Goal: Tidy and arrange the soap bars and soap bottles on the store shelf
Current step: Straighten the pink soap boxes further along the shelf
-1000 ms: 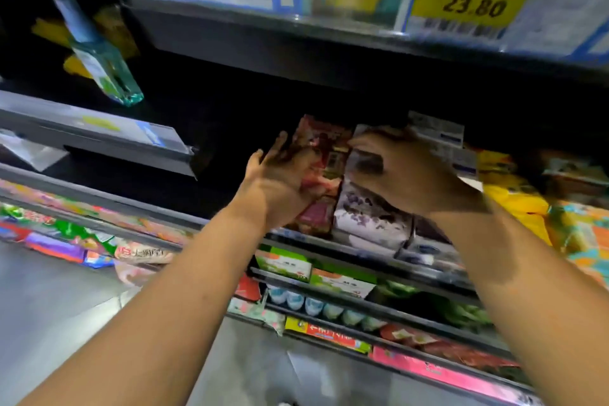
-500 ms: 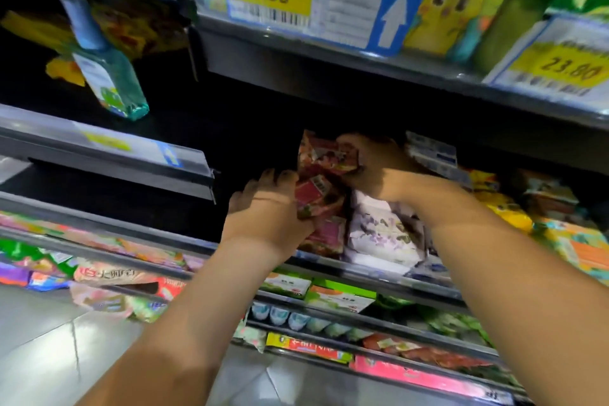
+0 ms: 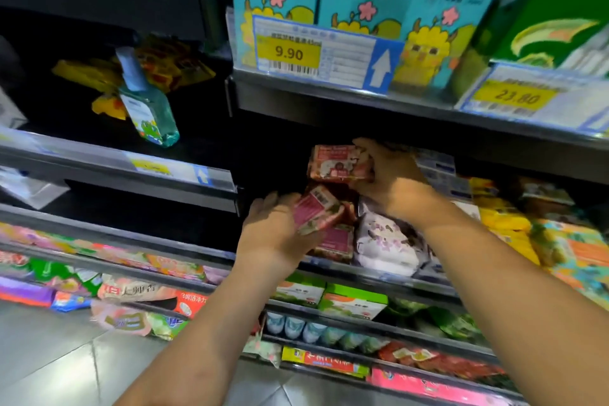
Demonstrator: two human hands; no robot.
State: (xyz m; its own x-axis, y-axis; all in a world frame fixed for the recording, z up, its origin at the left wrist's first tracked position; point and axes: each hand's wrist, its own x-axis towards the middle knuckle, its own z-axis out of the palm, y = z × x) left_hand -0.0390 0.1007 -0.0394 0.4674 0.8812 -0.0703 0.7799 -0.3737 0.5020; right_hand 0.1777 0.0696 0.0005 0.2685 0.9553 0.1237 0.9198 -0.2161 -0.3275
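Two pink soap packs are in the hands at the left end of a stack on the shelf. The right hand is clamped on the upper pink soap pack, fingers over its top and right end, holding it level just under the upper shelf. The left hand grips the tilted pink soap pack directly below, its left end dipped into the palm. The two packs are close together; whether they touch I cannot tell. A third pink pack lies beneath them, just beside a white-and-purple pack on its right, with yellow packs further right.

Left of the pink stack the shelf is dark, open space as far as its end. Headroom above the top pack is slight. On the neighbouring shelf to the left a blue-green soap bottle leans, well apart from both hands.

The right wrist covers part of the white-and-purple pack and whatever stands behind it. Print on the packs is blurred, and the back of the shelf is lost in shadow.
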